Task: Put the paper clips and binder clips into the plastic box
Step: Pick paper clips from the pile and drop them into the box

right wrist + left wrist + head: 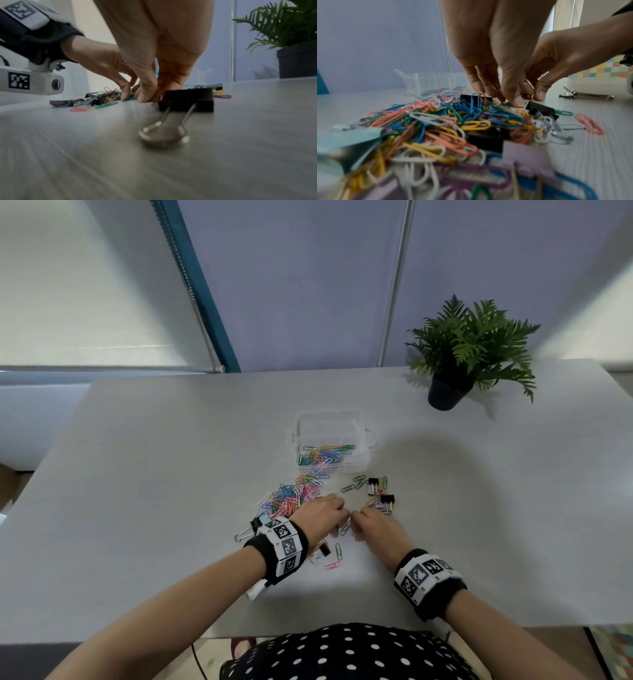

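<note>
Left hand (322,510) and right hand (371,523) meet fingertip to fingertip on the surface (171,474). Right pinches a pink paper clip (532,97); left's grasp cannot be told. Plastic box (330,440) sits open just beyond, presumably for short transfers.

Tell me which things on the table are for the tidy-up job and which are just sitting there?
For the job:
- pile of paper clips
- black binder clips
- plastic box, some paper clips already inside
- left hand and right hand, fingertips meeting at the loose clips

Just sitting there:
- potted plant, far right corner
</note>
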